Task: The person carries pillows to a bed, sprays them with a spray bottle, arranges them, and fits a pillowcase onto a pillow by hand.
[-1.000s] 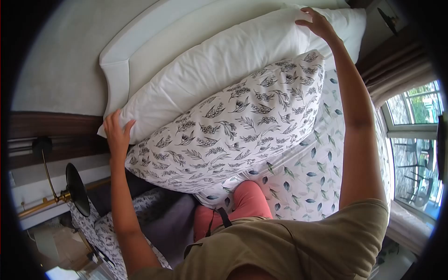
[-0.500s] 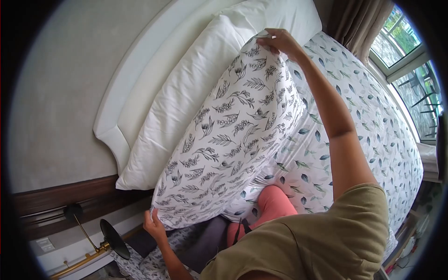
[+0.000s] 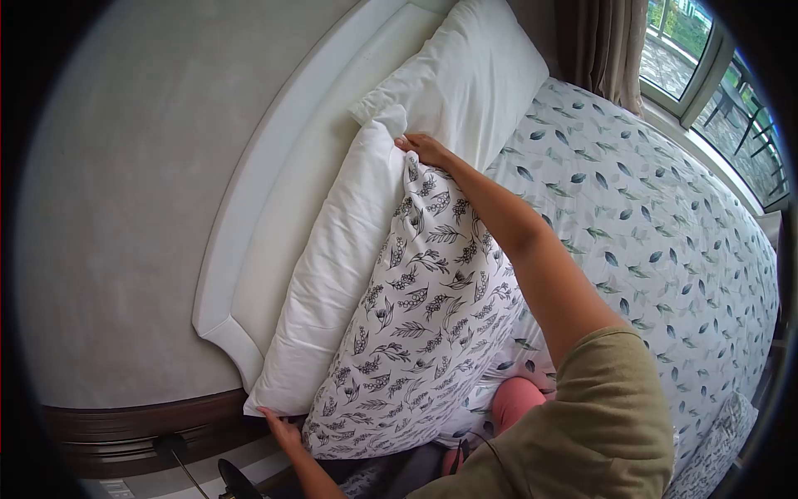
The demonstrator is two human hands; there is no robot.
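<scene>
I see a headboard [image 3: 259, 233] at left, before a wall [image 3: 141, 216]. Right of it lies a rear pillow [image 3: 332, 270], then a front pillow [image 3: 424, 320]; a far pillow [image 3: 490, 71] lies beyond both. The left hand [image 3: 285, 432] is at the rear pillow's near corner, the right hand [image 3: 427, 150] at its far end. The bed [image 3: 632, 224] spreads rightward, toward a window [image 3: 677, 50].

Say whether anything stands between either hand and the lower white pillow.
Nothing visible does. On the lower white pillow, the left hand is at the bottom corner and the right hand at the upper end. The patterned pillow lies alongside, farther from the headboard, not between hands and those ends.
</scene>
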